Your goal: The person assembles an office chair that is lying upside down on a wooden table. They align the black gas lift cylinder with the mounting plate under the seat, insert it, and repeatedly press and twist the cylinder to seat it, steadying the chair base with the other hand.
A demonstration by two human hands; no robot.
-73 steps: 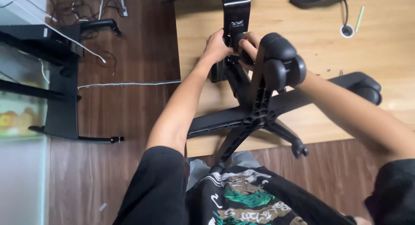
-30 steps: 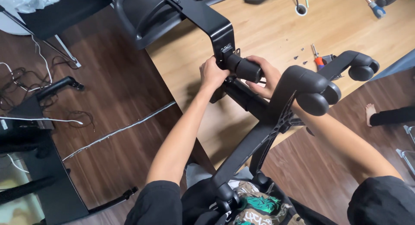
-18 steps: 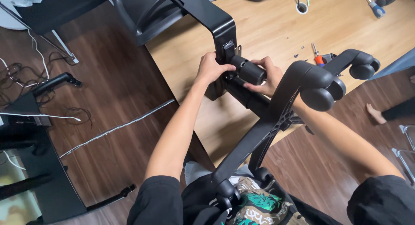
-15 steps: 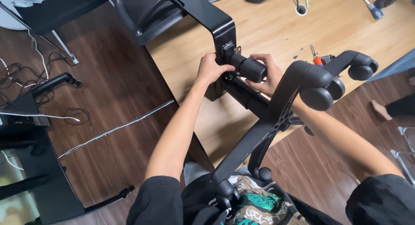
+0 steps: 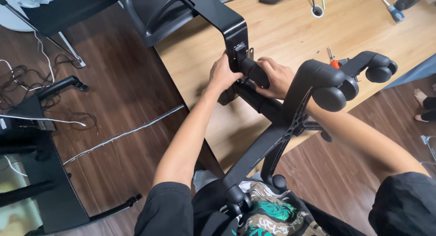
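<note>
A: left hand [image 5: 223, 75] looks curled tight on the black seat bracket [image 5: 229, 29], fingers wrapped round its edge?

B: yep, and right hand [image 5: 278, 77] is closed around the gas lift cylinder [image 5: 254, 72] just beside it. Chair base [image 5: 290, 122] hangs below. Barely shifted since half a second back.

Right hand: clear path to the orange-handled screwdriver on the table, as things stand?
Probably not directly. The right hand grips the black cylinder, and the chair base's caster arm sits between it and the screwdriver. It would need to let go and reach around.
</note>
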